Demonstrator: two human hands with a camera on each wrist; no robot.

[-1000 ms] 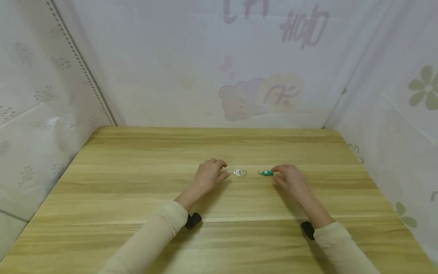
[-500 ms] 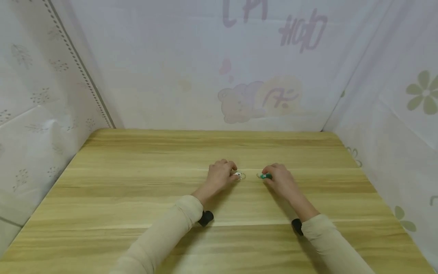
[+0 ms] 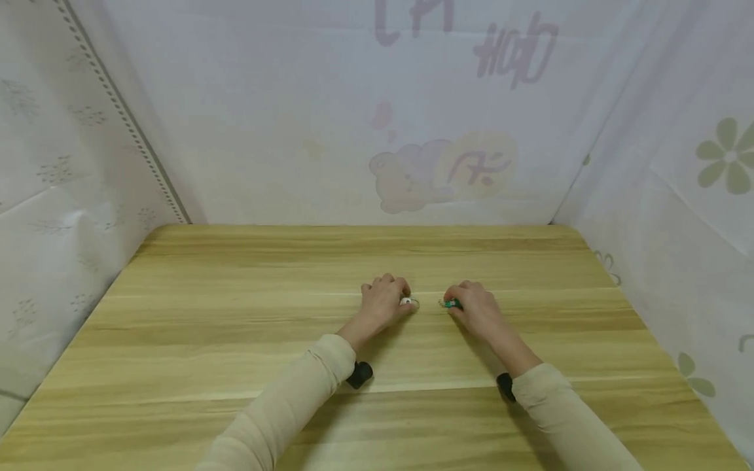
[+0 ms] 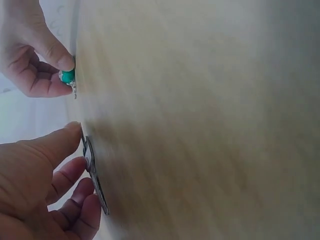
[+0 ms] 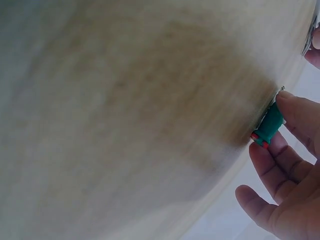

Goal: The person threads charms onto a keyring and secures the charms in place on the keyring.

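A silver key (image 4: 94,165) with a thin metal ring (image 3: 417,303) on its head lies along the tabletop. My left hand (image 3: 379,305) pinches it between thumb and fingers, covering most of the shaft in the head view. To the right is a small green cylinder-shaped charm (image 5: 270,121), red at one end, with a short metal clasp (image 3: 440,303) pointing toward the key's ring. The thumb and fingertips of my right hand (image 3: 477,311) hold the charm from both sides, low at the table. A short gap separates ring and clasp.
The wood-grain table (image 3: 294,261) spreads out all around the hands. Printed cloth (image 3: 265,131) hangs behind it and along both sides. A black wrist camera (image 3: 360,375) sits under the left cuff, another black wrist camera (image 3: 505,386) under the right.
Both hands have moved inward toward each other, the left rightward over the key, the right leftward over the charm. Their fingers have closed around these things, which stay nearly in place.
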